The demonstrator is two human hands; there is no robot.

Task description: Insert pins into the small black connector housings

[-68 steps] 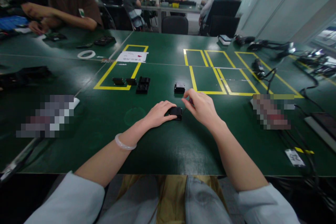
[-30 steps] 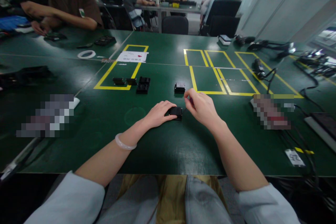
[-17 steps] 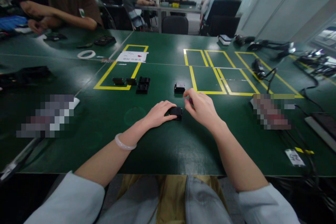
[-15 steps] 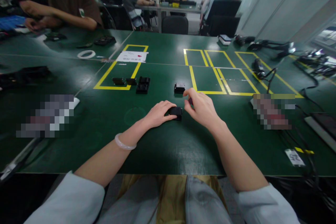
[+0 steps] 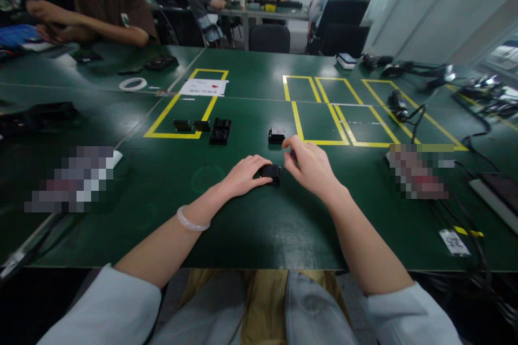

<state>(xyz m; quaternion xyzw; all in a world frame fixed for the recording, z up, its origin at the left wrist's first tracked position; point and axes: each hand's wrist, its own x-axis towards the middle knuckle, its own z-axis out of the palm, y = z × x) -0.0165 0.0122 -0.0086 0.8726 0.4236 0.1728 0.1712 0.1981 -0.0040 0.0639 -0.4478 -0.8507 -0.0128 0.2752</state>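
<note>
Thumb and fingers of my left hand (image 5: 246, 175) grip a small black box-shaped part (image 5: 275, 173) that rests on the green table. Just to the right, my right hand (image 5: 311, 167) is curled closed, fingertips pinched close to the part's right end. A small dark thing (image 5: 293, 155) shows between those fingers, too little of it to name. Beyond my hands sits another black part with a pale top (image 5: 277, 133). Farther left lie a black part with hollows (image 5: 220, 130) and two thin black plates (image 5: 183, 125) standing on edge.
Yellow tape outlines (image 5: 321, 143) mark the green table (image 5: 251, 226). A white paper (image 5: 204, 87) and a white ring (image 5: 133, 84) lie at back left. Blurred-out devices flank me, with cables (image 5: 465, 215) on the right. A person (image 5: 121, 16) sits across at the left.
Both my hands and the black part stay almost exactly where they were. Across the table, the other person's hands shift slightly.
</note>
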